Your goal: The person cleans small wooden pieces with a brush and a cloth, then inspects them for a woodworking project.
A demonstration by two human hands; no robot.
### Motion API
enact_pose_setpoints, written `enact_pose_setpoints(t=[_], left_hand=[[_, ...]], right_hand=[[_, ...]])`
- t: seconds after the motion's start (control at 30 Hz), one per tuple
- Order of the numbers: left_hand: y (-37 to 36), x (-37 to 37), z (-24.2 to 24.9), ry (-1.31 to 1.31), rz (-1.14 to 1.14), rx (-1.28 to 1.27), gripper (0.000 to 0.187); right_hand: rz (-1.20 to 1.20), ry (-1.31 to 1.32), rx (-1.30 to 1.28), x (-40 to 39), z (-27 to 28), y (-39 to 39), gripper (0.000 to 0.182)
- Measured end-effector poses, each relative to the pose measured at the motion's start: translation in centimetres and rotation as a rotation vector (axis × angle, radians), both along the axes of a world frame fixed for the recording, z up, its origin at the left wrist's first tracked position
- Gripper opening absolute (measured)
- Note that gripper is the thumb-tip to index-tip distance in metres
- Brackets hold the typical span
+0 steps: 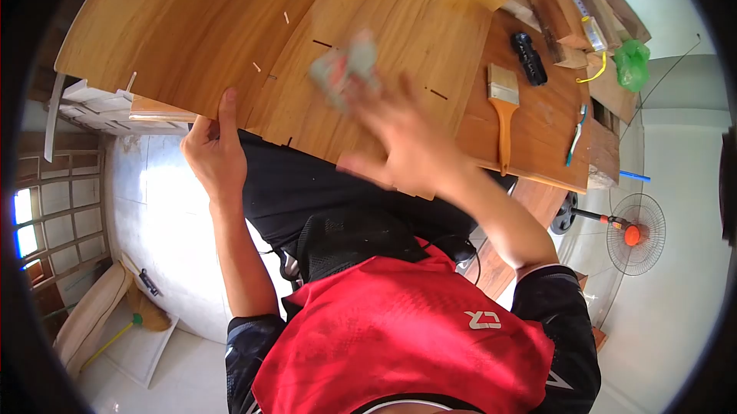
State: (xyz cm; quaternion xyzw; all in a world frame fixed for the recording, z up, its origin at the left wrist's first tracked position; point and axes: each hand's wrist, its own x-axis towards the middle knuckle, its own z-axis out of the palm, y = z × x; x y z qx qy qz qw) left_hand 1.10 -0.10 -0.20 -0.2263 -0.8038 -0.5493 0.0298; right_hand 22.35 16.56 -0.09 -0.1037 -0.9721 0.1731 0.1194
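My left hand (216,141) pinches the near edge of a wooden panel (176,46), thumb on top and fingers curled underneath. This darker panel adjoins a lighter panel (414,38) with short dark slots cut in it. Over the lighter panel, my right hand (399,134) is smeared by motion. A crumpled grey and reddish cloth (343,69) is under its fingertips, against the wood. To the right of that hand lies a flat paintbrush (503,111) with a wooden handle.
A black tool (528,59), a toothbrush (576,135), a tape measure (593,32) and a green plastic bag (632,65) lie at the right. Wood offcuts (549,0) are stacked behind them. A fan (634,234) stands right; a broom (150,314) is on the floor left.
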Motion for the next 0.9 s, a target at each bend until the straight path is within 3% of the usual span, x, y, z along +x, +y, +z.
enact_pose_setpoints(t=[0.13,0.2,0.27,0.3,0.37,0.53,0.6,0.67,0.8,0.9], left_hand=[[-0.2,-0.6,-1.5,0.027,0.004,0.040,0.033],[-0.3,-0.6,-1.0,0.027,0.011,-0.010,0.031],[0.0,-0.3,-0.6,0.003,0.000,0.041,0.029],[0.1,-0.3,-0.5,-0.013,-0.004,0.073,0.029],[-0.1,-0.5,-0.3,0.016,-0.002,0.008,0.027],[-0.1,-0.3,-0.6,0.033,-0.022,0.071,0.024],[-0.3,-0.2,-0.3,0.030,-0.026,0.019,0.023],[-0.2,0.0,-0.2,0.051,-0.034,0.008,0.024],[-0.4,-0.5,-0.3,0.066,-0.016,0.013,0.025],[-0.2,-0.8,-1.7,0.044,-0.030,0.040,0.023]], right_hand=[[0.147,-0.070,-0.034,-1.3,0.7,0.0,0.084],[-0.053,-0.141,0.042,-4.0,0.4,4.5,0.090],[-0.207,0.081,0.179,-6.5,-2.4,9.7,0.092],[-0.217,0.045,0.152,-7.0,-2.0,9.7,0.094],[-0.227,-0.035,0.098,-8.7,-1.5,9.3,0.099],[0.260,-0.116,-0.033,-4.3,1.1,-3.1,0.087],[0.372,-0.120,-0.024,-3.3,1.5,-3.5,0.079],[0.397,-0.166,0.027,-4.0,1.1,-1.3,0.071],[0.089,0.036,0.156,-8.5,-1.3,1.8,0.079],[0.128,0.021,0.119,-8.7,-0.9,-1.8,0.082]])
